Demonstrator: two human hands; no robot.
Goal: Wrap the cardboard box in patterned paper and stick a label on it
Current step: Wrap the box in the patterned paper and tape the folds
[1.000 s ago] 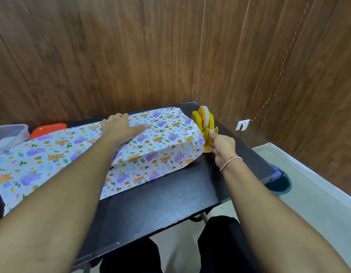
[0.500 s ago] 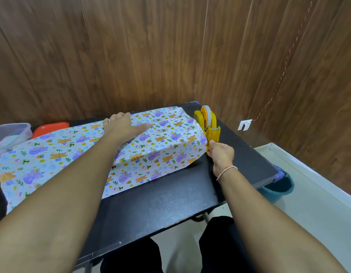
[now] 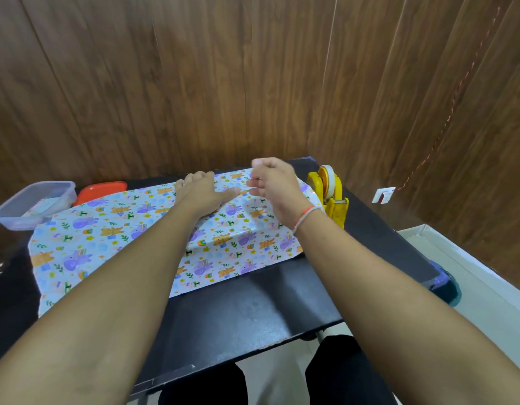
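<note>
On the black desk [image 3: 252,311], a sheet of pastel wrapping paper printed with purple elephants, orange bears and rainbows [image 3: 112,244] runs its long axis left to right, one flap draped up over a raised, boxy form at its right end. That form is presumably the cardboard box; no bare cardboard shows.

The left hand [image 3: 204,191] lies palm-down on top of that folded flap, fingers straight and spread, pressing the paper where the overlap sits. The right hand [image 3: 274,182] hovers just above and to the right of it, fingers loosely curled with thumb and fingertips drawn close together. A faint, clear strip seems to hang between them, likely tape, though motion blur makes this hard to confirm. The seam under the left thumb lies just to the left of and below the right fingers, so the right hand is the nearer one to lay anything across it.

Beyond the hands at the right, a yellow plastic tape dispenser with a pale roll [image 3: 330,194] stands upright beside the paper's edge. Far left sit a clear plastic tub [image 3: 33,204] and an orange lid [image 3: 102,191].

Half a second ago the right hand was down at the dispenser's front; it has since swung left over the paper, while the left hand has held its place.
</note>
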